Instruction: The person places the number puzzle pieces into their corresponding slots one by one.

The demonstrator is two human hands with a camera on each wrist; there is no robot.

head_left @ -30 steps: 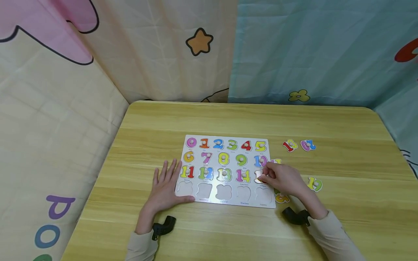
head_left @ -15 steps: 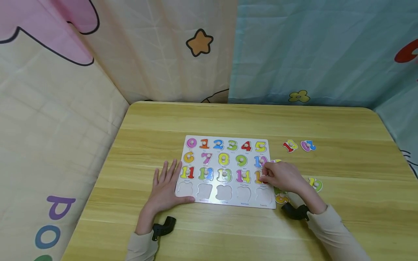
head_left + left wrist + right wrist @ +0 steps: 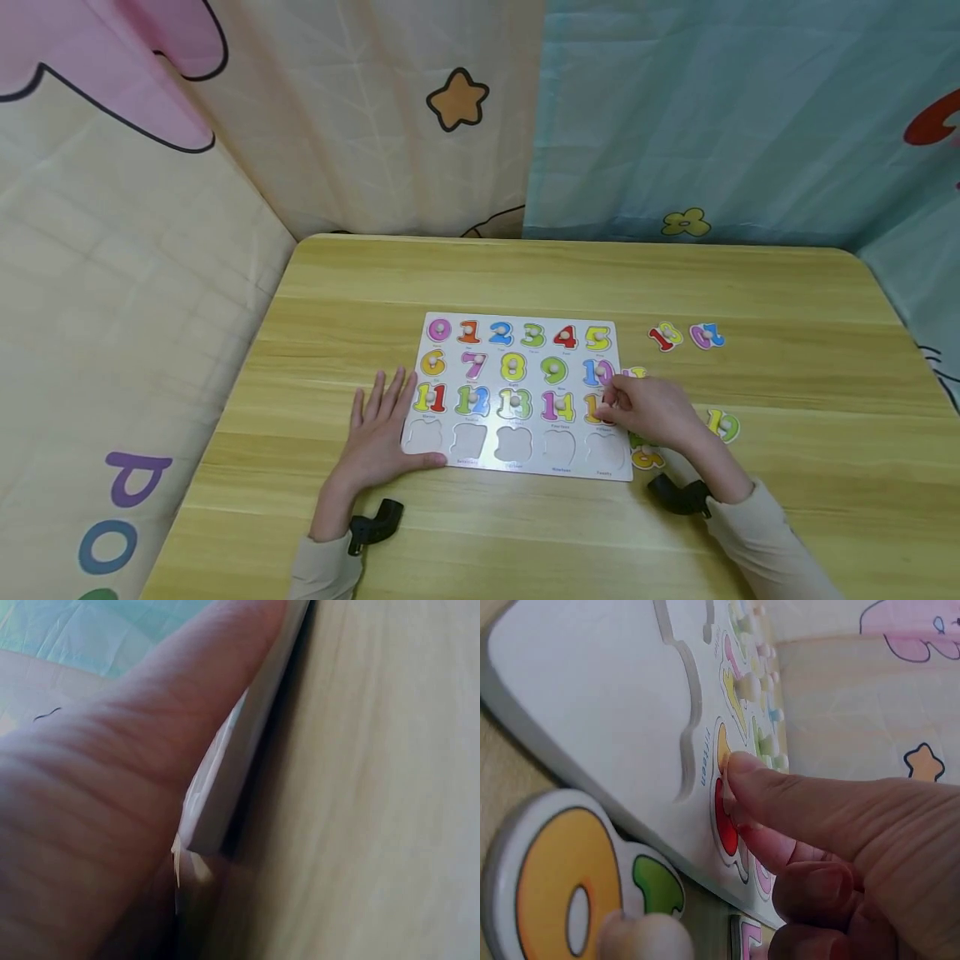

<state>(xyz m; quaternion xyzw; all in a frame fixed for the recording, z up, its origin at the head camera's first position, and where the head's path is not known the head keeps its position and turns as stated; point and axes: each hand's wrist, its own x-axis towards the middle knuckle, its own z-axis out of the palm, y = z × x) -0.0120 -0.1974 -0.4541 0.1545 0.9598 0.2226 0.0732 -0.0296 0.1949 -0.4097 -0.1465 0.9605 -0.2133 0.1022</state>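
A white number puzzle board (image 3: 491,447) lies on the table, with knobbed number pieces in its upper three rows and bare recesses in the bottom row. My left hand (image 3: 378,429) is spread at the board's left side, fingers straight, its thumb along the lower left corner. With thumb and index finger, my right hand (image 3: 652,410) pinches the knob of the number 15 piece (image 3: 725,825), orange and red, at the right end of the third row. The piece sits in or right at its recess, above the printed word "Fifteen". The fingers partly cover it in the head view.
Loose number pieces lie right of the board: a red-and-yellow one (image 3: 665,335), a blue-and-purple one (image 3: 707,335) and a yellow-and-green one (image 3: 723,424). An orange-and-green piece (image 3: 570,847) lies against the board's edge, and another piece (image 3: 636,372) is partly hidden by the right hand.
My right hand has shifted only slightly at the 15 piece. Its 1 looked pale with glare a second ago and now shows orange. My left hand has stayed in place.
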